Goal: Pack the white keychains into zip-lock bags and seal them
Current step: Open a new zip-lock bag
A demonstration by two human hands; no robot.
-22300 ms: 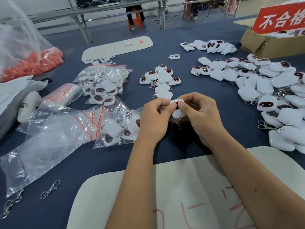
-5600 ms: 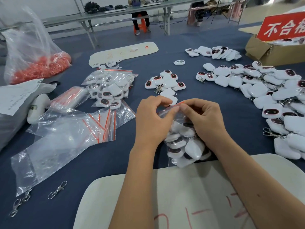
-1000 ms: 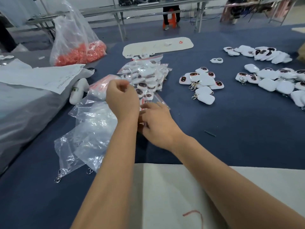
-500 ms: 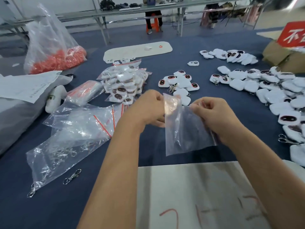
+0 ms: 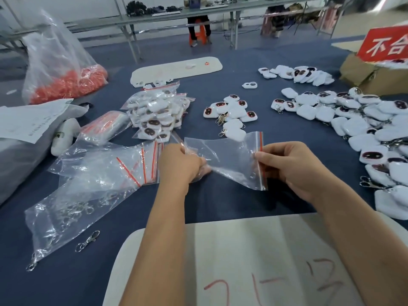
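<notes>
I hold an empty clear zip-lock bag (image 5: 229, 157) sideways above the blue table, its red zip strip on the right. My left hand (image 5: 181, 164) grips the bag's closed end. My right hand (image 5: 284, 164) pinches the zip edge. A small cluster of white keychains (image 5: 230, 111) lies just beyond the bag. A large spread of white keychains (image 5: 364, 129) covers the right side. Filled, sealed bags (image 5: 159, 113) are stacked at centre left.
Empty zip-lock bags (image 5: 106, 166) and a bag of metal clasps (image 5: 66, 213) lie at left, with a loose clasp (image 5: 87, 240) near them. A white board (image 5: 242, 261) sits at the near edge. A cardboard box (image 5: 373, 74) with a red sign stands far right.
The bag has turned from hanging upright to lying sideways between my hands, which have moved apart. Before that I set a filled bag on the stack at left and picked up this empty one.
</notes>
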